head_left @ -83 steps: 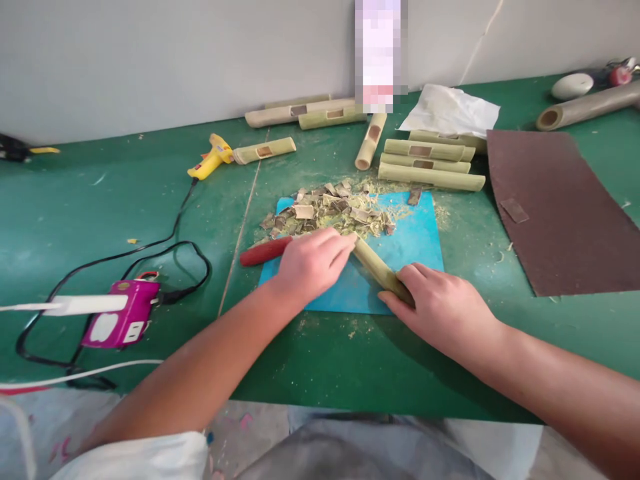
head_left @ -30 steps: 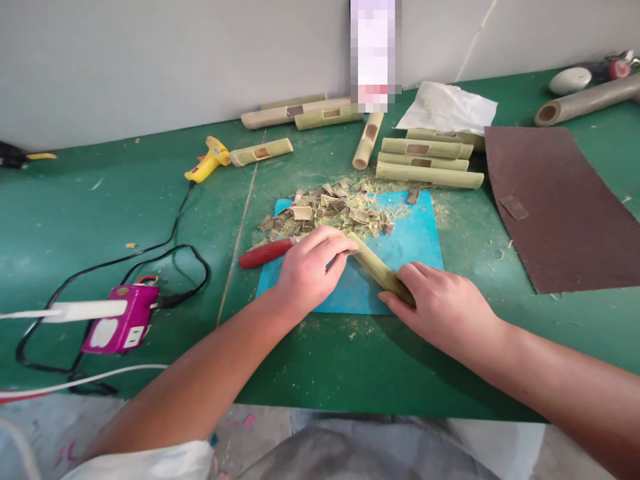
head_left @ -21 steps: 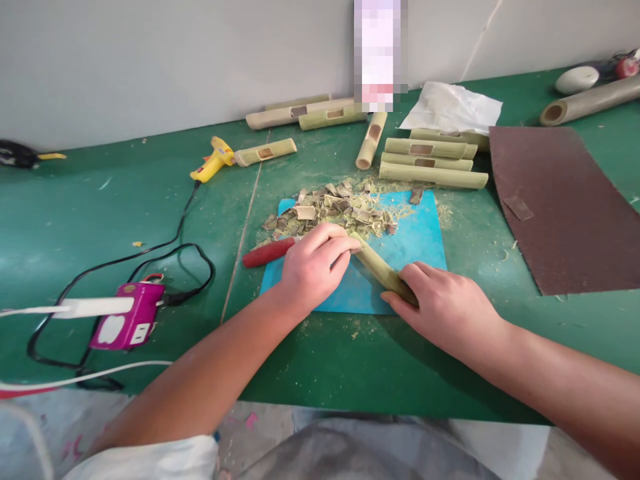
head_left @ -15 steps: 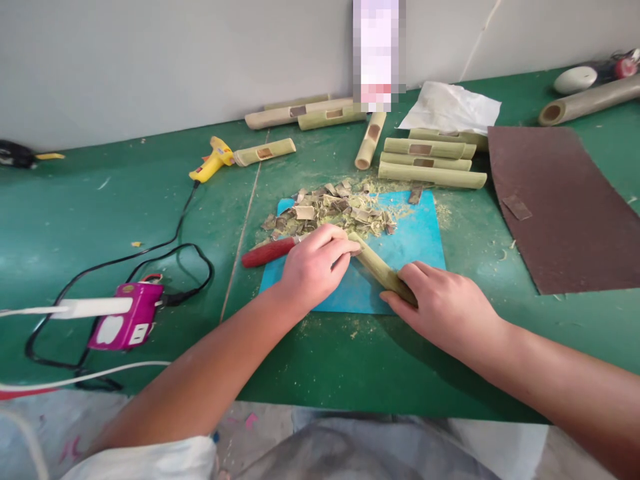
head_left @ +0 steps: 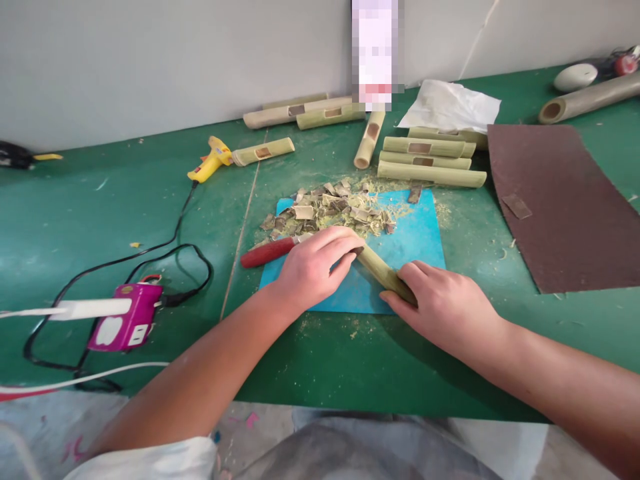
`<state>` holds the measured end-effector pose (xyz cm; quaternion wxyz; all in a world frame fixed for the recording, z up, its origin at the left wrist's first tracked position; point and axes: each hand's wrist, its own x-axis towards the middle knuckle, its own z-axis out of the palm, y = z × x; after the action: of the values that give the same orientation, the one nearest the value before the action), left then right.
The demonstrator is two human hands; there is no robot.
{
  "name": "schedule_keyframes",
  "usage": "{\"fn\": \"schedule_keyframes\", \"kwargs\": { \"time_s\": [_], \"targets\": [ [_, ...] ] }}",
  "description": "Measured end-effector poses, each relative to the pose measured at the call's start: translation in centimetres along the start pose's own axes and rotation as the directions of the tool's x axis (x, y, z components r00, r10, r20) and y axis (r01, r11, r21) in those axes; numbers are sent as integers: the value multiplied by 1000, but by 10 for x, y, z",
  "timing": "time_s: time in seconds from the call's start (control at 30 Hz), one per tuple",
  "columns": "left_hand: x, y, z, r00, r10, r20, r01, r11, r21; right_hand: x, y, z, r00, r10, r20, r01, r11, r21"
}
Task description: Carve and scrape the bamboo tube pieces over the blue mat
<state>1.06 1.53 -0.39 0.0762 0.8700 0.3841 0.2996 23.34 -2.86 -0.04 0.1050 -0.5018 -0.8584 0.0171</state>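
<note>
A green bamboo tube (head_left: 381, 268) slants over the blue sheet (head_left: 420, 230). My right hand (head_left: 443, 300) is wrapped round its lower right end. At the upper left end, my left hand (head_left: 315, 263) pinches a small dark piece (head_left: 358, 251) against the tube; the piece is mostly covered by the fingers. Beside my left hand lies a tool with a red handle (head_left: 267, 253), its metal part partly hidden. A heap of bamboo chips and shavings (head_left: 333, 210) covers the back of the blue sheet.
Cut bamboo tubes (head_left: 433, 175) lie at the back, near a white tissue (head_left: 447, 107). A brown sandpaper-like sheet (head_left: 565, 220) is at right. Leftward are a yellow glue gun (head_left: 213, 160), black cable and a magenta power adapter (head_left: 127, 317). The green table (head_left: 280, 373) ends in front.
My left fingers have shifted slightly right along the upper end of the tube, and the dark piece under them now shows. My right hand has stayed in place.
</note>
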Motion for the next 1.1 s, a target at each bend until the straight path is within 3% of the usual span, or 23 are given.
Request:
{"fn": "schedule_keyframes", "kwargs": {
  "time_s": [0.2,0.53,0.73,0.9,1.1],
  "targets": [
    [1,-2,-1,1000,7,9,-7,1000,16,0,0,0,1000,4,4,-4,1000,5],
    [1,-3,-2,982,46,-183,-42,999,29,2,-1,-2,997,30,67,-30,1000,0],
    [0,-8,4,989,42,-143,-30,996,82,0,0,0,999,21,48,-22,1000,8],
    [-1,-7,3,996,-9,-85,10,1000,12,0,0,1,1000,9,28,-9,1000,22],
    [0,-4,3,994,-66,-89,61,996,-64,0,1,-1,999,14,46,-15,1000,15]
  ]
}}
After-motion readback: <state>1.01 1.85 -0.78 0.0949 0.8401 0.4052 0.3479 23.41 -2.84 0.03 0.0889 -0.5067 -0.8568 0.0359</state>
